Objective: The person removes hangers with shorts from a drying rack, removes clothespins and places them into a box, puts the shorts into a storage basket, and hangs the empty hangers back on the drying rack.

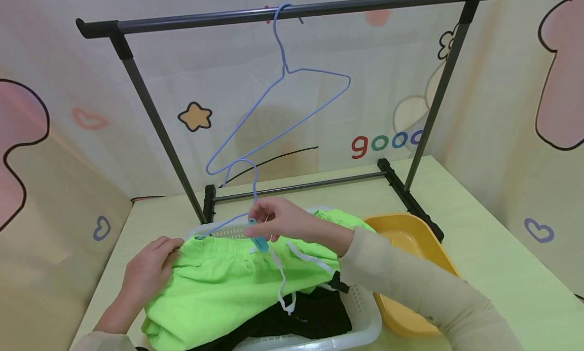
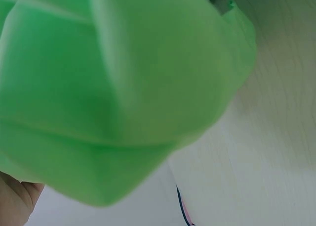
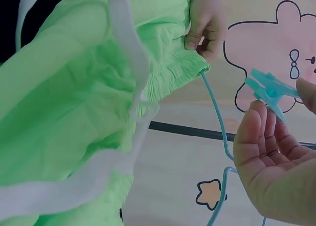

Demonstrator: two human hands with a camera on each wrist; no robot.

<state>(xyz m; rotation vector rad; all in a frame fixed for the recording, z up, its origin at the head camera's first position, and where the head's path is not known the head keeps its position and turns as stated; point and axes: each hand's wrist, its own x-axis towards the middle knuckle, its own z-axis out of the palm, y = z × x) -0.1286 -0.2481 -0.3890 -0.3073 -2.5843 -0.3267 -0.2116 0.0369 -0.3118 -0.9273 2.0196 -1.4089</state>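
Bright green shorts (image 1: 219,275) with an elastic waistband and white drawstring (image 1: 284,285) spread over the basket. My left hand (image 1: 152,265) pinches the waistband at its left corner; the right wrist view shows its thumb on the fabric. My right hand (image 1: 285,219) holds a light blue clothespin (image 3: 270,90) between thumb and fingers, just above the middle of the waistband. A blue wire hanger (image 1: 228,220) runs down into the waistband near my left hand. Its hook overlaps the bottom bar of an upper blue hanger (image 1: 278,133). Green fabric (image 2: 123,87) fills most of the left wrist view.
A dark metal rack (image 1: 219,19) stands behind, with the upper hanger on its top rail. Under the shorts is a white basket (image 1: 365,315) holding black clothing (image 1: 310,315). To its right sits a yellow tray (image 1: 397,229) on the pale table (image 1: 493,270).
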